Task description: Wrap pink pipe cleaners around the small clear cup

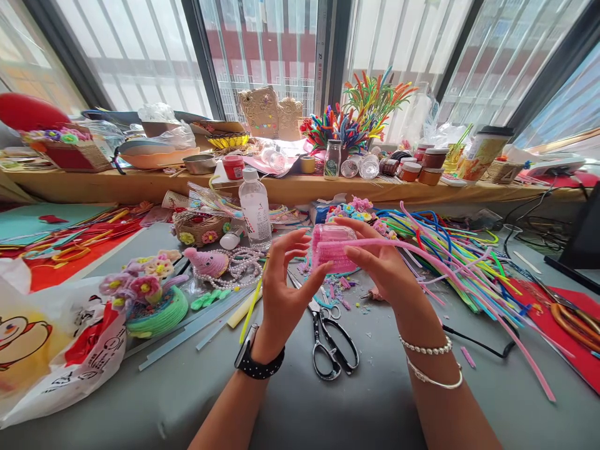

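Note:
Above the table I see a small clear plastic container wrapped in rows of pink pipe cleaner (pixel 323 250). My right hand (pixel 382 265) grips its right side, the thumb pressing on a long pink strand (pixel 450 275) that trails down to the right. My left hand (pixel 290 281) is curved at the container's left side, fingers and thumb apart, the thumb tip by its lower edge; whether it touches is unclear. Beneath the hands lie black-handled scissors (pixel 334 344), with a smaller light-blue-handled pair (pixel 332 307) just behind and pink and purple scraps (pixel 344 284) around them.
A water bottle (pixel 255 209), bead strings (pixel 248 269) and a green pipe-cleaner pot with flowers (pixel 157 312) stand left. Loose pipe cleaners (pixel 450 250) spread to the right. A plastic bag (pixel 51 350) sits at front left. Jars (pixel 434 165) line the sill behind.

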A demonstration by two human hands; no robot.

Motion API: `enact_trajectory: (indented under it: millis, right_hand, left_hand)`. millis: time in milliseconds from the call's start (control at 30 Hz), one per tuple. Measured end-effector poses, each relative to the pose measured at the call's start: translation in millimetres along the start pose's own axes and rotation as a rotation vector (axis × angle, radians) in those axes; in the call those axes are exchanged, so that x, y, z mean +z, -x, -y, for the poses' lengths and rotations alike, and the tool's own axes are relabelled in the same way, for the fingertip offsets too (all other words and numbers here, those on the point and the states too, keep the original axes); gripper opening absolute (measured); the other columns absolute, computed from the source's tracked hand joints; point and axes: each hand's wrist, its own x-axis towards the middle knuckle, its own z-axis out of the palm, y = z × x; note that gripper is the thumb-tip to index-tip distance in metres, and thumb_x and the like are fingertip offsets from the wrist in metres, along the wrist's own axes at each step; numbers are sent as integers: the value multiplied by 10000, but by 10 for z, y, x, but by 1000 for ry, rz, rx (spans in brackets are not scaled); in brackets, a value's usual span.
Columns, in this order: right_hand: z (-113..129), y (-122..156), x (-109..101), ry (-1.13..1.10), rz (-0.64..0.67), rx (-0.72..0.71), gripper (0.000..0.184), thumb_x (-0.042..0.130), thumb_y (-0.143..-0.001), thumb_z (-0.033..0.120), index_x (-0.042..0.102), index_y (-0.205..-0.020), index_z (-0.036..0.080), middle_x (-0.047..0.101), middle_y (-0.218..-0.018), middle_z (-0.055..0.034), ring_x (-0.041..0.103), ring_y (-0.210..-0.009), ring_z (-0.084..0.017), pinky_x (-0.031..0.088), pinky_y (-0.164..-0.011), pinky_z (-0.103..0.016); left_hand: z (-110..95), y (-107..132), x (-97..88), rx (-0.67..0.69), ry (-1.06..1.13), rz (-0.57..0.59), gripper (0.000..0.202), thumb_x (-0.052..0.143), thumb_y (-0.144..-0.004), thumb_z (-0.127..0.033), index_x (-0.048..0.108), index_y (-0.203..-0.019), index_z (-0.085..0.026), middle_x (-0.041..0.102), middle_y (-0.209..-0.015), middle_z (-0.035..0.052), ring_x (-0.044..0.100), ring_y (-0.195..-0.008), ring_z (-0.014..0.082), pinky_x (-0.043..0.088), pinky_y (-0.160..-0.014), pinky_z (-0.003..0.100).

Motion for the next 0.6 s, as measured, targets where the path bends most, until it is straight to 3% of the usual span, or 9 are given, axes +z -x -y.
enact_trajectory:
  millis: [167, 433, 600]
  right_hand:
    - [0, 5, -36, 41, 19, 20, 426, 646, -751, 387, 568, -1159, 290, 565, -1251, -33, 506, -1171, -224, 427, -976, -394]
    - [31, 11, -79, 110, 81, 97, 463, 629, -760, 422, 547, -1194, 282, 580, -1239, -35, 499, -1182, -218, 398, -1002, -394]
    - [24, 13, -89, 90, 95, 79, 492, 604, -766, 466, 536, -1223, 299, 493, -1347, -34, 455, -1231, -216, 377, -1028, -394]
  left_hand:
    - [-22, -1, -20, -5, 60, 104, 284, 669, -727, -159, 634, -998, -237, 654, -909, 4, 614, -820, 127, 520, -784, 251]
    - [-20, 1, -26, -117, 127, 147, 241, 696, -696, -154, 665, -921, -234, 694, -924, -1, 648, -788, 125, 553, -734, 235]
    - [-6, -2, -20, -156, 180, 124, 206, 700, -690, -155, 668, -882, -222, 695, -881, -3, 648, -760, 125, 561, -714, 244]
